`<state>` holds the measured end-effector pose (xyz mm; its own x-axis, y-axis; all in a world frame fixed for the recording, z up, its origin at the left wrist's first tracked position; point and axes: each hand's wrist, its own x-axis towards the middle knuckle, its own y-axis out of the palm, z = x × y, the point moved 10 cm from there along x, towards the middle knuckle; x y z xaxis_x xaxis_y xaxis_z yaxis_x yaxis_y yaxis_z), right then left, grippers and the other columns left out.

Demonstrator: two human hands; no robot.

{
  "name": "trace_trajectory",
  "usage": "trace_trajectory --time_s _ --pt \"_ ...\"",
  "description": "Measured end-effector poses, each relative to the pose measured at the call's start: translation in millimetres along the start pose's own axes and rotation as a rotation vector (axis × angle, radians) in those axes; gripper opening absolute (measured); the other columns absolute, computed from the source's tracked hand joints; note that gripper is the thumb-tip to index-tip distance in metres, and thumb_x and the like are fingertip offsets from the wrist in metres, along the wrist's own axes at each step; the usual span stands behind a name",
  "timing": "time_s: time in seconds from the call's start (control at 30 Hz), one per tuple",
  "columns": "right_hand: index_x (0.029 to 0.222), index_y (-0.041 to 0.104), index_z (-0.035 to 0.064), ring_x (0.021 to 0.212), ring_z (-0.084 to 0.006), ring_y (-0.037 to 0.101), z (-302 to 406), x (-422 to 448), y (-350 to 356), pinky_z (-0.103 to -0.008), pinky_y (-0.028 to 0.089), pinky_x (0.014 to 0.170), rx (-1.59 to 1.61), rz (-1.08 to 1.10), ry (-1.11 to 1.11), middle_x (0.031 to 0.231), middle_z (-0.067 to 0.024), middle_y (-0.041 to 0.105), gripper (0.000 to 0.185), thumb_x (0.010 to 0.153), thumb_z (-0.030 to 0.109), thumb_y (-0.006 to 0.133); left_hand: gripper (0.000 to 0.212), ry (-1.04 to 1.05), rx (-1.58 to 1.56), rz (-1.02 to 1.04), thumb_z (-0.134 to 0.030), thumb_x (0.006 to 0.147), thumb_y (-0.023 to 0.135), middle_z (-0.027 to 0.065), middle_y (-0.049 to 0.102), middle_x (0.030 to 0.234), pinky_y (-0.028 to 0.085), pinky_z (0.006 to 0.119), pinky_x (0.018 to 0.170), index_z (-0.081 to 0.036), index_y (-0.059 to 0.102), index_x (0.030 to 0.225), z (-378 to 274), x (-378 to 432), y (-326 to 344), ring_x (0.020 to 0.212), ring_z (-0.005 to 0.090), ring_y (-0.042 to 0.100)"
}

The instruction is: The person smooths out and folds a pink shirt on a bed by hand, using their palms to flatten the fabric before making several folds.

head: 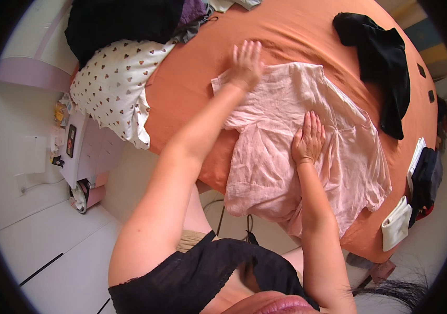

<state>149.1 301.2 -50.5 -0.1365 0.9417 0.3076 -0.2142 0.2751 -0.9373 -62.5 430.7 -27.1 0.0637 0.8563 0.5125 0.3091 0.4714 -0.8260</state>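
Observation:
A wrinkled light-pink garment [270, 153] of thin woven cloth lies spread over the near edge of the bed, its lower part drooping past the edge. My left hand [246, 66], slightly blurred, is palm down with straight fingers at the garment's far left corner. Its fingertips reach beyond the cloth over the orange bedsheet [192, 102]. Flat on the middle of the garment rests my right hand [309, 138], fingers extended. Neither hand grips anything.
A white heart-print pillow [117, 86] and a black cloth [121, 23] lie at the left. Black clothing [384, 70] lies on the right. Folded white cloth [397, 223] and dark folded clothes [425, 180] sit along the right edge. A nightstand [94, 149] stands left.

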Motion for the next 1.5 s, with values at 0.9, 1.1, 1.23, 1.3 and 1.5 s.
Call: trace_trajectory --time_s 0.9,1.1,1.23,1.3,1.5 --pt "0.125 0.045 0.0115 0.122 -0.0196 0.038 -4 -1 3 -0.038 0.022 0.104 -0.013 -0.057 -0.007 0.13 -0.0035 0.043 0.047 0.079 0.021 0.043 0.048 0.252 -0.33 0.246 -0.035 0.089 0.041 0.004 0.038 0.135 0.015 0.043 0.106 -0.012 0.037 0.131 -68 -40 -15 0.128 0.0187 0.029" --pt "0.125 0.045 0.0116 0.123 -0.0193 0.036 -8 -1 6 -0.0382 0.022 0.104 -0.026 -0.038 0.01 0.131 -0.004 0.042 0.048 0.077 0.022 0.044 0.049 0.643 -0.069 0.315 -0.04 0.091 0.031 0.0033 0.033 0.138 0.014 0.04 0.108 -0.015 0.034 0.133 -167 -48 59 0.129 0.0161 0.027" --pt "0.125 0.044 0.0119 0.123 -0.0192 0.036 -9 -1 6 -0.0385 0.021 0.104 0.012 -0.03 0.012 0.131 -0.0042 0.043 0.05 0.076 0.022 0.044 0.052 0.571 -0.133 0.258 -0.041 0.09 0.031 0.0038 0.031 0.14 0.013 0.041 0.108 -0.015 0.031 0.135 -161 -9 73 0.13 0.0156 0.026" --pt "0.126 0.044 0.0127 0.123 -0.0191 0.036 -8 -3 3 -0.0384 0.021 0.104 0.024 -0.031 0.016 0.13 -0.0042 0.043 0.05 0.076 0.022 0.044 0.055 0.59 -0.186 0.336 -0.035 0.088 0.029 0.0116 0.027 0.141 0.012 0.037 0.109 -0.002 0.032 0.132 -158 8 77 0.132 0.0245 0.021" --pt "0.125 0.046 0.0142 0.121 -0.0182 0.039 -6 -3 4 -0.0368 0.023 0.103 0.028 -0.078 0.004 0.129 -0.0027 0.045 0.05 0.076 0.023 0.045 0.052 0.452 -0.336 0.441 -0.031 0.089 0.032 0.0148 0.031 0.138 0.016 0.038 0.108 -0.001 0.033 0.132 -149 24 85 0.13 0.0247 0.024"
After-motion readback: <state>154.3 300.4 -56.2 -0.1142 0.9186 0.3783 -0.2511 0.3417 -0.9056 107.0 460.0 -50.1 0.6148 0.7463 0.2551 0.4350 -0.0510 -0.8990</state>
